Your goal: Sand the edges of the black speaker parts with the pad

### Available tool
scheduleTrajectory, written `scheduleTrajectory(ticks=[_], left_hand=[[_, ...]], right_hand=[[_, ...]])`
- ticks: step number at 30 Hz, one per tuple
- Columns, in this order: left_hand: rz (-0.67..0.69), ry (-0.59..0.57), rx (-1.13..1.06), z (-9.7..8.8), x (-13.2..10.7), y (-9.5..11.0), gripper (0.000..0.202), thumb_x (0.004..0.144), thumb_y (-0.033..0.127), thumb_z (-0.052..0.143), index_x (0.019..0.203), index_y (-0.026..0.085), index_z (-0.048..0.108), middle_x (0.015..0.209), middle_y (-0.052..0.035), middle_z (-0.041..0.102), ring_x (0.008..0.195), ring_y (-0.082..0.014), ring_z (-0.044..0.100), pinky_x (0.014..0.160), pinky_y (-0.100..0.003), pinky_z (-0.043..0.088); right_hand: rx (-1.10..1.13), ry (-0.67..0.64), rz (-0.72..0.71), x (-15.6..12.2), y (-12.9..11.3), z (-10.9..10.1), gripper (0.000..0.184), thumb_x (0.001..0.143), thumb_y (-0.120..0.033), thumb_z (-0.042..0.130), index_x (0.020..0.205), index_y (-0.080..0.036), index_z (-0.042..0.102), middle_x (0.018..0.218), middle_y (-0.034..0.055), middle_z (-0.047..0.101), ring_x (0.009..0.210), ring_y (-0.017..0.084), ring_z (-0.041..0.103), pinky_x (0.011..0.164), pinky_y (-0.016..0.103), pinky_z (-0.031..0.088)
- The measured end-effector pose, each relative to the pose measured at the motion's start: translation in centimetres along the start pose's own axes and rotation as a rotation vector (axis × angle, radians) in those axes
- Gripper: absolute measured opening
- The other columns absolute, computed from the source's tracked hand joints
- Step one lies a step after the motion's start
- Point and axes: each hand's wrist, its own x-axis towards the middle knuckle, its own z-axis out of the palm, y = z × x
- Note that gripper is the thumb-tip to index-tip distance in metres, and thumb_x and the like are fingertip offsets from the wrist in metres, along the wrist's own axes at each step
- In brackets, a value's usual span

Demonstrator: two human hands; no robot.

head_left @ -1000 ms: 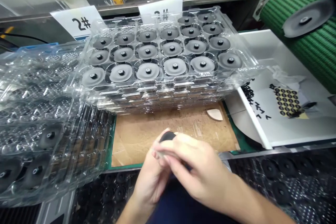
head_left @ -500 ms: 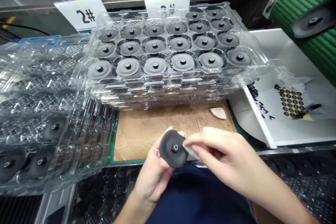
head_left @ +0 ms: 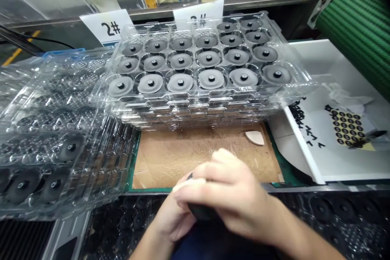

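In front of my body, my left hand [head_left: 173,215] is closed round the edge of a round black disc [head_left: 201,212]. My right hand [head_left: 227,195] lies over the disc with its fingers curled, covering most of it, hub included. A thin pale piece was pinched in those right fingers; it is now almost wholly hidden by them. Both hands are slightly blurred and touch each other. Another pale wedge-shaped piece [head_left: 255,137] lies on the brown cardboard sheet [head_left: 170,154] beyond my hands.
Stacked clear plastic trays [head_left: 195,97] with rows of black discs stand behind the cardboard. More clear trays [head_left: 45,130] rise on the left. On the right, a white bin [head_left: 338,166] holds small black parts and a yellow sticker sheet [head_left: 347,128]. A green roller [head_left: 356,32] is above it.
My right hand has moved left, over the disc, and now covers it. The disc has dropped lower and turned away from view. The camera has shifted slightly.
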Motion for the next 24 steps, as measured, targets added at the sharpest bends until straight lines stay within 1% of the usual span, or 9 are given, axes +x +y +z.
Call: scheduleTrajectory(ticks=[3,6,9,11,14,17,20,22,24], left_hand=[[-0.066,-0.129,-0.05,-0.4,0.1,-0.1,0.038,0.06,0.027,0.082,0.096,0.017,0.072,0.094,-0.0062,0.074,0.085,-0.0227,0.07,0.076,-0.027,0.056],[-0.097,-0.205,-0.148,-0.5,0.1,-0.1,0.049,0.064,0.029,0.08,0.111,0.022,0.066,0.105,-0.0054,0.073,0.091,-0.0239,0.07,0.077,-0.028,0.056],[-0.111,-0.232,-0.193,-0.3,0.2,-0.2,0.051,0.061,0.037,0.08,0.108,0.022,0.068,0.101,-0.005,0.073,0.09,-0.0239,0.07,0.078,-0.028,0.057],[-0.122,-0.256,-0.209,0.0,0.3,-0.4,0.051,0.061,0.042,0.079,0.106,0.021,0.069,0.099,-0.005,0.074,0.09,-0.0237,0.07,0.077,-0.028,0.057],[-0.127,-0.319,-0.23,0.4,0.4,-0.6,0.052,0.063,0.049,0.074,0.107,0.021,0.069,0.1,-0.005,0.073,0.089,-0.0228,0.071,0.074,-0.026,0.057],[-0.102,-0.358,-0.201,0.5,0.6,-0.8,0.049,0.072,0.055,0.064,0.111,0.025,0.067,0.103,-0.0032,0.073,0.087,-0.0209,0.071,0.071,-0.023,0.057],[0.077,-0.376,-0.001,0.1,0.8,-1.1,0.047,0.079,0.053,0.058,0.123,0.036,0.056,0.11,-0.001,0.068,0.086,-0.0182,0.071,0.072,-0.025,0.055],[0.324,-0.34,0.313,-0.3,1.1,-1.2,0.063,0.076,0.045,0.066,0.133,0.042,0.041,0.117,0.0,0.062,0.095,-0.0172,0.066,0.085,-0.029,0.051],[0.581,-0.282,0.71,-0.6,1.2,-1.1,0.087,0.072,0.032,0.074,0.141,0.043,0.022,0.123,-0.0009,0.056,0.11,-0.018,0.058,0.1,-0.033,0.041]], right_hand=[[0.141,0.122,0.313,-1.2,3.3,-0.4,0.024,0.092,-0.019,0.046,0.099,-0.022,0.068,0.09,0.0012,0.07,0.081,0.014,0.059,0.074,0.028,0.044],[0.124,0.172,0.621,-3.8,7.7,0.4,0.021,0.087,-0.024,0.052,0.098,-0.024,0.07,0.09,0.0024,0.068,0.084,0.017,0.061,0.075,0.03,0.046],[0.107,0.195,0.722,-6.9,11.2,2.7,0.02,0.08,-0.026,0.058,0.093,-0.021,0.072,0.09,0.0045,0.065,0.073,0.017,0.06,0.071,0.032,0.048],[0.096,0.263,0.789,-8.6,12.3,4.0,0.026,0.077,-0.028,0.059,0.099,-0.018,0.07,0.091,0.0051,0.061,0.058,0.012,0.052,0.064,0.032,0.048],[0.134,0.341,0.841,-9.9,12.2,4.4,0.033,0.078,-0.031,0.059,0.106,-0.015,0.066,0.081,0.0025,0.057,0.053,0.011,0.046,0.058,0.029,0.047],[0.23,0.335,0.835,-10.3,11.2,3.6,0.026,0.074,-0.035,0.066,0.091,-0.016,0.071,0.07,0.0014,0.058,0.059,0.014,0.052,0.057,0.027,0.046],[0.335,0.283,0.83,-10.6,10.0,2.7,0.027,0.078,-0.042,0.063,0.08,-0.016,0.073,0.056,0.0005,0.06,0.05,0.013,0.052,0.051,0.026,0.045],[0.381,0.27,0.838,-10.8,9.5,2.2,0.036,0.087,-0.045,0.052,0.083,-0.016,0.073,0.046,-0.0004,0.057,0.042,0.012,0.049,0.045,0.024,0.042],[0.397,0.285,0.84,-10.8,8.9,1.9,0.035,0.088,-0.044,0.051,0.088,-0.017,0.073,0.052,0.0015,0.062,0.045,0.013,0.053,0.047,0.024,0.045]])
